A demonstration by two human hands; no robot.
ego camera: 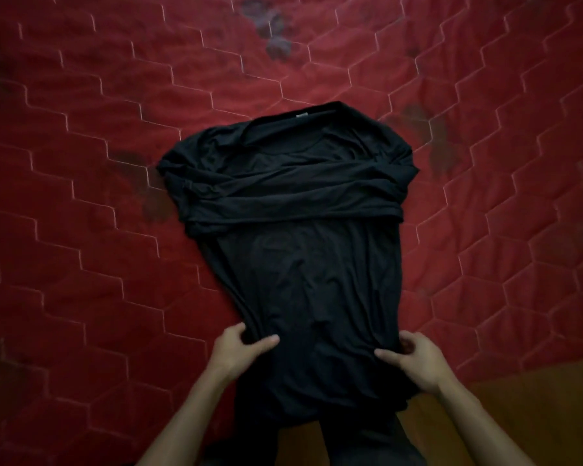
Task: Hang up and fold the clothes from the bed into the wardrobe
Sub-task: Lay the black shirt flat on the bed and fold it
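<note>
A black T-shirt (303, 264) lies spread on the red quilted bed (81, 163), collar away from me, with its sleeves folded across the chest in a bunched band. My left hand (239, 351) grips the shirt's left side near the hem, thumb on top and fingers under the cloth. My right hand (414, 359) pinches the right side at the same height, thumb on top. The hem end hangs over the bed's near edge toward me. The wardrobe is out of view.
The red bedcover has hexagon stitching and several dark flower prints (270, 31). A brown wooden floor or bed frame (519, 415) shows at the lower right. Dark cloth (350, 445), perhaps my legs, sits at the bottom centre.
</note>
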